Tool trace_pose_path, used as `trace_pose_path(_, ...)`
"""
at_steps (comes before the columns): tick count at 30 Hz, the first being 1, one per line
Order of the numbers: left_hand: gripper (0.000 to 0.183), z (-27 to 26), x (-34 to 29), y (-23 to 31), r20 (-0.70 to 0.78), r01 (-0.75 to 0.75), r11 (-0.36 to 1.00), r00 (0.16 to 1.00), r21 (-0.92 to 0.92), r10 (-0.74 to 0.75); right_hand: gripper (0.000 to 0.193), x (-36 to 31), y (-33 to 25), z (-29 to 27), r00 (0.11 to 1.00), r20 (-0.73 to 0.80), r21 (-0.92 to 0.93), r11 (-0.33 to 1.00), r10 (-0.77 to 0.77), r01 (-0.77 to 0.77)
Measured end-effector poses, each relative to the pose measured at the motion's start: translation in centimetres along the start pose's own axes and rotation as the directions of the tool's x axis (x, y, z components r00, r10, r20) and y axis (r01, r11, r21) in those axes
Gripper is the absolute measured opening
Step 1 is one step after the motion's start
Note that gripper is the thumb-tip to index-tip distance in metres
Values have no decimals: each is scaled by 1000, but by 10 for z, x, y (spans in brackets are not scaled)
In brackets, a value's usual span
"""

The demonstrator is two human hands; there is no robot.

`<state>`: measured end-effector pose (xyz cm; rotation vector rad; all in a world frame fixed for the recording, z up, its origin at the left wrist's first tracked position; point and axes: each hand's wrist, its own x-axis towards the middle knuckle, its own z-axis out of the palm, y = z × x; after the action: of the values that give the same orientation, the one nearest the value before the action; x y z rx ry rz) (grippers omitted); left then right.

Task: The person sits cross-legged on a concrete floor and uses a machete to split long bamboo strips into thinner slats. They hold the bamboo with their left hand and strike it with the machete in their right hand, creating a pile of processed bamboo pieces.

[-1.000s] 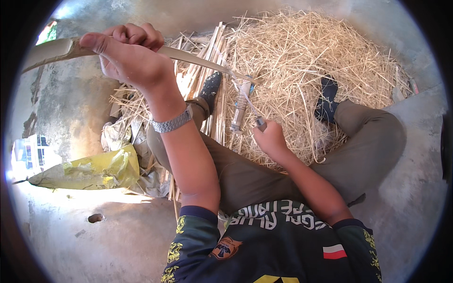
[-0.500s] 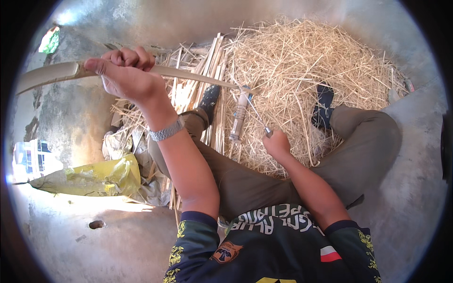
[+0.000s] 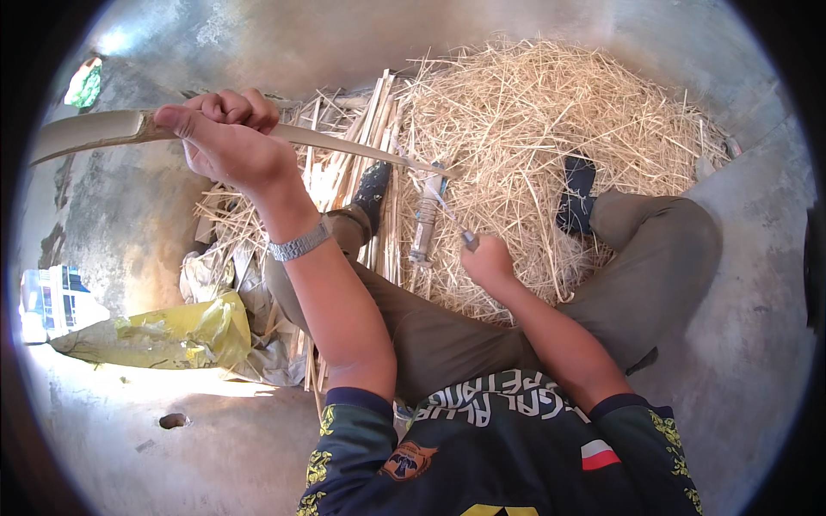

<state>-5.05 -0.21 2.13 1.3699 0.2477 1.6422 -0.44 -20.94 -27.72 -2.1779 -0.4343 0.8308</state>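
Observation:
My left hand [image 3: 228, 142], raised at the upper left, is closed round a long pale bamboo strip [image 3: 344, 146]. The strip is broad at its left end and runs down to a narrow tip over the straw. Beneath that tip, a short wooden stick bound with cord [image 3: 424, 219] lies between my legs. My right hand [image 3: 489, 264], low in front of my lap, grips the handle of a knife [image 3: 468, 238]. Its thin blade points up and left toward the strip's tip and the bound stick; whether the edge touches either is too blurred to tell.
A big heap of straw-like shavings [image 3: 551, 112] spreads ahead, around my feet. Split bamboo lengths [image 3: 374, 112] lie beside my left foot. Left of my leg are a yellow sack [image 3: 202, 331] and crumpled plastic. Concrete walls stand close by; the floor has a hole [image 3: 175, 420].
The view has shifted slightly. My right hand and knife have come a little left, nearer the bound stick. The strip's tip has slid a little to the right past the stick.

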Motion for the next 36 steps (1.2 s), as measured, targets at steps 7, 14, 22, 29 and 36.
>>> trace_pose_path(7, 68, 1, 1, -2, -26, 5, 1000, 1000, -1, -5, 27, 17, 52, 13, 939, -23, -47, 938, 343, -344)
trace_pose_path(14, 70, -4, 5, -2, -6, 35, 999, 999, 3, -35, 29, 17, 25, 15, 979, -5, -9, 979, 205, -205)
trace_pose_path(22, 82, -14, 12, -2, 23, 142, 988, 990, -66, -140, 23, -1, -10, 8, 998, -9, 144, 988, -60, 60)
trace_pose_path(29, 84, -12, 10, -2, 72, 190, 976, 981, -106, -183, 22, -29, -49, -10, 982, 20, 253, 951, -190, 179)
trace_pose_path(36, 83, -14, 11, -3, 24, 179, 977, 984, -120, -178, 25, -20, -32, -9, 993, 72, 134, 988, -92, 82)
